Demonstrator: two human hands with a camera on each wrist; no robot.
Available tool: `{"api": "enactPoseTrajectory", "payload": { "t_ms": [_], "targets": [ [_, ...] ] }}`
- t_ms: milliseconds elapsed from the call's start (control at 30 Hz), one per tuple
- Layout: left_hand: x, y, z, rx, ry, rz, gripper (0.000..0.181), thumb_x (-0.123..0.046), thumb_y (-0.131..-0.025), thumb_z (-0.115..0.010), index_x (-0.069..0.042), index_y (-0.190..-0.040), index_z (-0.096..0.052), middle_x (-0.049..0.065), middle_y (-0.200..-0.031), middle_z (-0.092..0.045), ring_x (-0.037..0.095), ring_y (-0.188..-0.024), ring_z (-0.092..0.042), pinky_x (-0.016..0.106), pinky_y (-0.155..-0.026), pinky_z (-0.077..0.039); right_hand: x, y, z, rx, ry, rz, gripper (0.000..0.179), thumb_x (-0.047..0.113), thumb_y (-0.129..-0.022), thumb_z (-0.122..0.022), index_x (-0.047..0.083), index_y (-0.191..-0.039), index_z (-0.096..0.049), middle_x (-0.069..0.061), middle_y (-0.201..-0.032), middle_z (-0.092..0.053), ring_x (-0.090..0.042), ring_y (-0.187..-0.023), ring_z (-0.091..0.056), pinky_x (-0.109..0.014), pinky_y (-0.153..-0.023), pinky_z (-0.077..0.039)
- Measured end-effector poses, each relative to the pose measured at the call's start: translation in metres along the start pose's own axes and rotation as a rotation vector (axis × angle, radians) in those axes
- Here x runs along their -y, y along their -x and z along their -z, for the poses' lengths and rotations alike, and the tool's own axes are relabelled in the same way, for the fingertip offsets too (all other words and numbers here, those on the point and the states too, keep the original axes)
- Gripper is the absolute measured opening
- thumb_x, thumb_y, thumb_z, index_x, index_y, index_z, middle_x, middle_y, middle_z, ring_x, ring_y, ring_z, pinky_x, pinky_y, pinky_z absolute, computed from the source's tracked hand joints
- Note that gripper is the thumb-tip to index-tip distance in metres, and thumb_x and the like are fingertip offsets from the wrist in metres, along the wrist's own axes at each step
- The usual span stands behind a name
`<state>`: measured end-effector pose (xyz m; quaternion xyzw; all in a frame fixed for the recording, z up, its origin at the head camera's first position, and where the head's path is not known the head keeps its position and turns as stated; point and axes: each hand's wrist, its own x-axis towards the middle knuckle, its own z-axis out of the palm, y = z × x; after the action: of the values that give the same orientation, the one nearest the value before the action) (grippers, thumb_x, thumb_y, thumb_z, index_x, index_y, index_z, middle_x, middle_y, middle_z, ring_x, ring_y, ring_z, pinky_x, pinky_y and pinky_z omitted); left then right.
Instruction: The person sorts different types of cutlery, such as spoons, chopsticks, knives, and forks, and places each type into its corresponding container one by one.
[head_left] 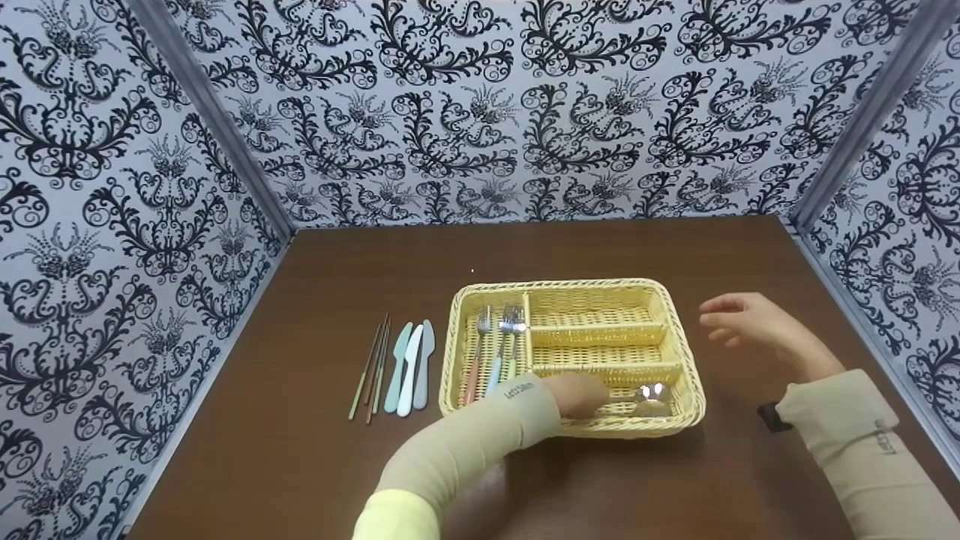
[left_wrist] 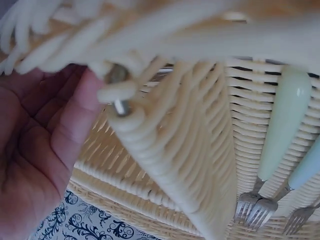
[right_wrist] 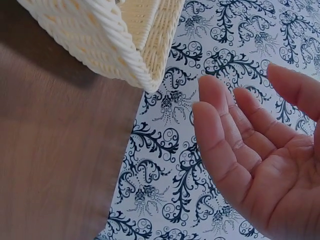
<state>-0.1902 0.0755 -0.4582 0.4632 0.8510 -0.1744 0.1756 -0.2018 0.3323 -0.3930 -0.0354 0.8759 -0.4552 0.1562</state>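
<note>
My left hand [head_left: 581, 395] reaches into the front compartment of a pale wicker basket [head_left: 527, 352], over the handle end of spoons [head_left: 652, 397] whose shiny bowls show to its right. In the left wrist view, the basket's rim and a divider [left_wrist: 165, 145] hide the fingertips of the left hand [left_wrist: 45, 135], so I cannot tell whether it grips a spoon. Several forks [head_left: 495, 352] with coloured handles lie in the left compartment. My right hand [head_left: 750, 324] hovers right of the basket, its fingers loosely bent with nothing between them, as the right wrist view also shows.
Left of the basket, three table knives [head_left: 409, 371] lie side by side on the brown table [head_left: 300, 450]. Several chopsticks [head_left: 373, 367] lie beside them. Two wicker compartments [head_left: 592, 345] at the back right show bare floors. Patterned walls [head_left: 487, 112] enclose the table.
</note>
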Motion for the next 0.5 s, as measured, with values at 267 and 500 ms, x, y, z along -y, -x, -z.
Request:
{"api": "enactPoseTrajectory", "payload": {
  "t_ms": [267,500],
  "targets": [
    [-0.004,-0.007,-0.007,0.005,-0.070,-0.010,0.017,-0.015,-0.093,-0.051,-0.014,-0.087,-0.066,-0.003,-0.085,-0.068,0.007,-0.069,-0.059,0.014,-0.060,-0.047,-0.003,-0.001,0.001,0.007,-0.026,-0.017,0.052,0.022,-0.090,-0.056,-0.014,-0.124,-0.041,-0.009,-0.100,-0.062,-0.012,-0.079,-0.061,-0.031,-0.074,-0.051],
    [-0.002,-0.012,-0.016,-0.023,-0.129,-0.009,0.012,-0.012,-0.090,-0.055,-0.016,-0.089,-0.066,-0.005,-0.088,-0.067,0.007,-0.075,-0.061,0.015,-0.064,-0.049,-0.005,-0.003,0.003,0.002,-0.010,-0.009,0.052,0.022,-0.090,-0.055,-0.014,-0.124,-0.041,-0.009,-0.097,-0.062,-0.013,-0.079,-0.061,-0.032,-0.074,-0.051]
  ]
}}
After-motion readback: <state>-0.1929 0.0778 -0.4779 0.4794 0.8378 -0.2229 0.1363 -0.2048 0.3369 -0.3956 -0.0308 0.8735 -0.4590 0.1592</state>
